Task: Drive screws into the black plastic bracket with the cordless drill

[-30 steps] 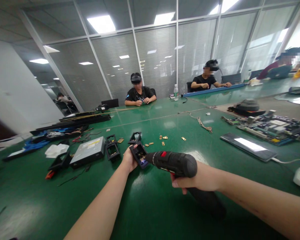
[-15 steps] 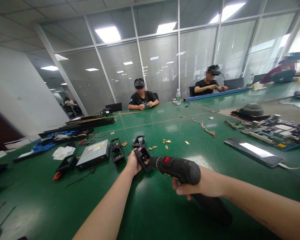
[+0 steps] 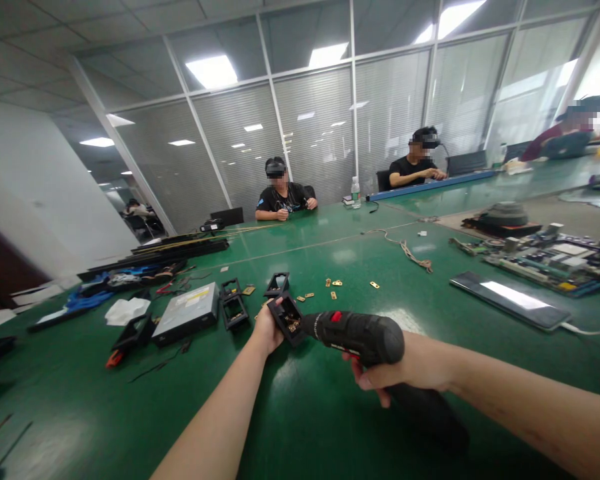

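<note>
My left hand (image 3: 266, 329) grips a small black frame-shaped part (image 3: 287, 320) and holds it tilted above the green table (image 3: 300, 413). My right hand (image 3: 405, 371) is wrapped round a black electric screwdriver (image 3: 360, 335) with a red switch. The tool's tip points left into the part's opening. Small brass pieces (image 3: 333, 288) lie scattered on the table just beyond the part. Two more black frame parts (image 3: 233, 303) sit to the left, next to a grey optical drive (image 3: 187, 311).
A circuit board (image 3: 545, 257) and a flat dark device (image 3: 510, 300) lie at the right. Black strips, blue items and white tissue (image 3: 125, 310) crowd the left. A cord (image 3: 413, 255) lies mid-table. Two people sit at the far edge, another at far right.
The view has shifted slightly. Both hands keep their hold, with the screwdriver tip staying at the black part; my right fingers have shifted a little on the handle.
</note>
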Motion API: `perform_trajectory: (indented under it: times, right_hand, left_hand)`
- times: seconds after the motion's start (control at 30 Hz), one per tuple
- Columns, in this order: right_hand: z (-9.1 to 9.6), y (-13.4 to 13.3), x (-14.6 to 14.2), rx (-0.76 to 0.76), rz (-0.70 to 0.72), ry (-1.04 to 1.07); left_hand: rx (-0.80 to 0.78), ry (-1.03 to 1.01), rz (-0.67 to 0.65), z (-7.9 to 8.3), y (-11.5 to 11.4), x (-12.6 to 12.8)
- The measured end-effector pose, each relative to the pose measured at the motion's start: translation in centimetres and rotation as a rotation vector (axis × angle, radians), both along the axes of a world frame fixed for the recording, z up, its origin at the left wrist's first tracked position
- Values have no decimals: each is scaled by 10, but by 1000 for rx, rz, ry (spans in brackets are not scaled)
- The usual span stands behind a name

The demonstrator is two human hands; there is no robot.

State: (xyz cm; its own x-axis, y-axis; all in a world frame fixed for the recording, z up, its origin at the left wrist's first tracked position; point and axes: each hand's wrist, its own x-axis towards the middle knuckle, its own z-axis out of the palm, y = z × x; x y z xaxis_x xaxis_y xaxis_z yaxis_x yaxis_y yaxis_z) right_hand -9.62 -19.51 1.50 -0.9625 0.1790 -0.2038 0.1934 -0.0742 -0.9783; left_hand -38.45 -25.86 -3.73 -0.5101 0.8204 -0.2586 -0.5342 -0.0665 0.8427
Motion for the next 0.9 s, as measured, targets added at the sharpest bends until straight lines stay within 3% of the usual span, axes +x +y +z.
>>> perform_trajectory:
  times: [0.23, 0.57, 0.9]
  right_hand:
    - [6, -7, 2, 143, 0, -17]
    - [2, -5, 4, 154, 25, -21]
    - [3, -12, 5, 308, 44, -34]
  left_hand:
    - [24, -58, 25, 0, 1, 1]
    - [10, -27, 5, -6, 2, -2]
    - [-26, -71, 29, -3, 1, 3]
